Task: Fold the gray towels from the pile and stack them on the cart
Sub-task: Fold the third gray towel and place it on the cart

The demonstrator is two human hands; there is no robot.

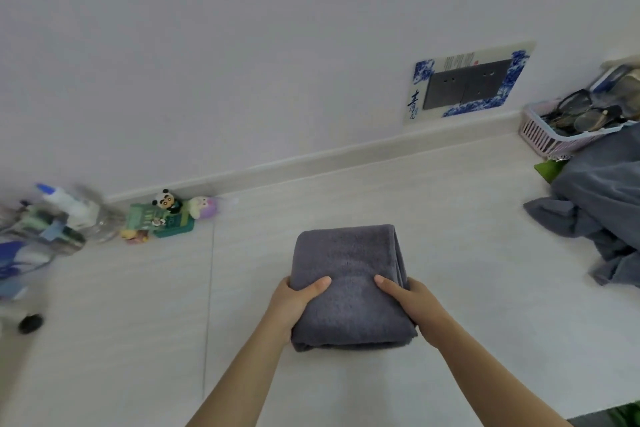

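Observation:
A folded gray towel (349,274) sits as a thick rectangle over the pale counter (467,288) in the middle of the view. My left hand (294,302) grips its left edge, thumb on top and fingers hidden underneath. My right hand (408,302) grips the right edge the same way. A loose pile of gray towels (602,204) lies crumpled at the right edge of the counter. No cart shows clearly in view.
A pink basket (550,135) holding glasses stands behind the pile. Small toys and a green box (166,218) sit by the wall at left, beside blurred bottles (62,215). A gray socket panel with blue-and-white trim (467,83) is on the wall.

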